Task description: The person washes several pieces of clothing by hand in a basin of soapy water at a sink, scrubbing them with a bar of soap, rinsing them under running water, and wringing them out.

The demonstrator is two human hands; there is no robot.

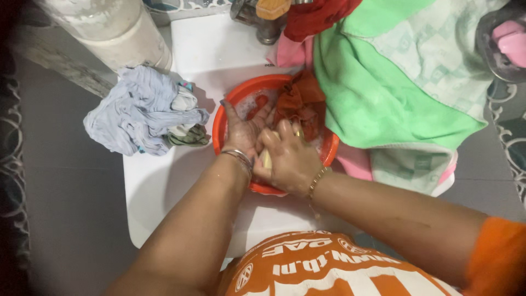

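An orange-red plastic basin with soapy water stands on a white sink top. A rust-orange cloth hangs over the basin's far right side into the water. My left hand lies flat in the basin, fingers spread, pressing on wet cloth. My right hand is closed around a pale yellow bar of soap, rubbing against the left hand. Both wrists wear thin bangles.
A crumpled pale blue garment lies left of the basin. A green towel and pink cloth drape on the right. A red cloth hangs by the tap. A white container stands at top left.
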